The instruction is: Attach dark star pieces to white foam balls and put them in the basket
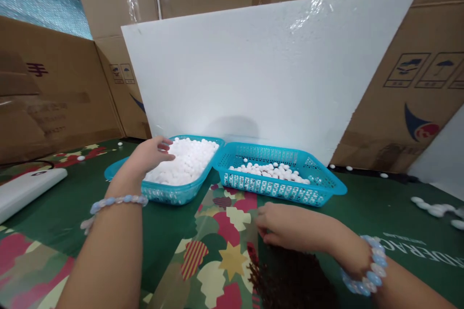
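Observation:
My left hand (154, 154) is over the near-left side of a blue plastic basket (177, 195) heaped with small white balls (188, 159). Its thumb and fingers are apart, and no ball shows between them. In front of a second blue basket (282, 190), which holds a lower pile of white balls (271, 171), is my right hand (277, 224). The fingers of that hand are curled together and point down; whatever they hold is hidden. Just below it lies a dark brown, bushy clump (297, 280) with reddish tips at its left edge.
A white board (250, 72) leans against cardboard boxes (50, 87) behind the baskets. At far left lies a white device (31, 193). Several loose balls and white lumps (435, 208) lie on the green table covering (366, 207), which has a patterned strip (221, 251).

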Demonstrator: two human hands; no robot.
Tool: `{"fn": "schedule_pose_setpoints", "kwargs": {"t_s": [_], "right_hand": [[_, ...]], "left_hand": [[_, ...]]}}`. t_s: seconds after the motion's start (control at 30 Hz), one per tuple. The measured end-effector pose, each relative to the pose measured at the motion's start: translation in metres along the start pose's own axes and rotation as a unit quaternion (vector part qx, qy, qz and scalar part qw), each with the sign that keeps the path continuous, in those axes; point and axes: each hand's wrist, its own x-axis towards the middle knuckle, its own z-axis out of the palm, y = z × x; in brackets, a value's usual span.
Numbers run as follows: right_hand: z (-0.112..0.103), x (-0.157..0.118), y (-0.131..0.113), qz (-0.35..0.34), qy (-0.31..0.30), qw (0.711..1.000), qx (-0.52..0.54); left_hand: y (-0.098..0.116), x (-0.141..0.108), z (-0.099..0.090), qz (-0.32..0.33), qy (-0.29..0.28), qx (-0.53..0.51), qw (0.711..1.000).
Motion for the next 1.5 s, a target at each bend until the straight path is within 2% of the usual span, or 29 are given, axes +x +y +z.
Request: {"fn": "schedule_pose_setpoints", "kwargs": {"t_s": [0.13, 0.27, 0.33, 0.47, 0.6, 0.7, 0.8, 0.93, 1.03, 1.2, 1.33, 1.5], "right_hand": [[-0.009, -0.004, 0.000, 0.014, 0.052, 0.997, 0.047], [-0.022, -0.014, -0.003, -0.015, 0.138, 0.975, 0.173], [-0.028, -0.020, -0.004, -0.030, 0.192, 0.952, 0.238], [-0.036, -0.032, -0.001, -0.066, 0.300, 0.878, 0.367], [-0.040, -0.038, 0.003, -0.097, 0.406, 0.821, 0.389], [-0.043, -0.039, 0.001, -0.104, 0.445, 0.787, 0.414], [-0.044, -0.039, -0.002, -0.109, 0.454, 0.747, 0.474], [-0.043, -0.040, -0.004, -0.181, 0.497, 0.703, 0.475], [-0.042, -0.038, -0.005, -0.213, 0.538, 0.698, 0.423], [-0.040, -0.035, -0.008, -0.200, 0.588, 0.688, 0.376], [-0.039, -0.034, -0.010, -0.190, 0.568, 0.675, 0.431], [-0.039, -0.034, -0.012, -0.186, 0.556, 0.658, 0.473]], "left_hand": [[0.013, -0.008, -0.004, 0.038, 0.040, -0.084, 0.995], [0.037, -0.018, -0.003, 0.097, 0.038, -0.178, 0.979], [0.052, -0.026, -0.001, 0.164, 0.018, -0.267, 0.949], [0.080, -0.047, 0.009, 0.305, -0.071, -0.422, 0.851], [0.095, -0.061, 0.017, 0.346, -0.136, -0.476, 0.797], [0.100, -0.066, 0.020, 0.349, -0.160, -0.511, 0.769], [0.103, -0.067, 0.021, 0.346, -0.174, -0.526, 0.757], [0.104, -0.068, 0.023, 0.334, -0.200, -0.546, 0.742], [0.104, -0.068, 0.025, 0.342, -0.198, -0.531, 0.749], [0.106, -0.071, 0.026, 0.345, -0.229, -0.532, 0.739], [0.106, -0.073, 0.025, 0.340, -0.242, -0.560, 0.715], [0.107, -0.074, 0.025, 0.353, -0.221, -0.559, 0.717]]}}
